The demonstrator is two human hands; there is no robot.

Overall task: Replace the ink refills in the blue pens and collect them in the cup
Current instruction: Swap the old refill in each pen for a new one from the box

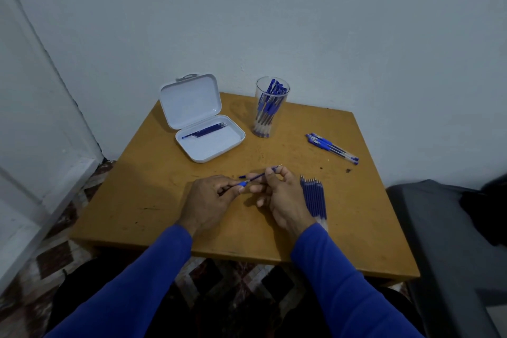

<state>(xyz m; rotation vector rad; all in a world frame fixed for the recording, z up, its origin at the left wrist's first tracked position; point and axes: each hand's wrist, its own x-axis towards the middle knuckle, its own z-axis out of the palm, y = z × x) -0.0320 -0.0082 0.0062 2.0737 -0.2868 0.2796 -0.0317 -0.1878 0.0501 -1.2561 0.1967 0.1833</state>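
Observation:
Over the middle of the wooden table [164, 200], my left hand [208, 200] grips a pen barrel with a blue grip section [241, 184]. My right hand [282, 195] pinches a thin blue ink refill [260, 175] that runs from the barrel up to a metal tip past my fingers. A row of several blue refills [315, 195] lies just right of my right hand. A clear cup [270, 107] at the back holds several blue pens. A few more blue pens [332, 147] lie at the right.
An open white plastic case [216, 145] with several refills inside sits at the back left, its lid raised. A wall stands close behind the table. A dark grey seat [439, 228] is to the right, and patterned floor shows below the table's near edge.

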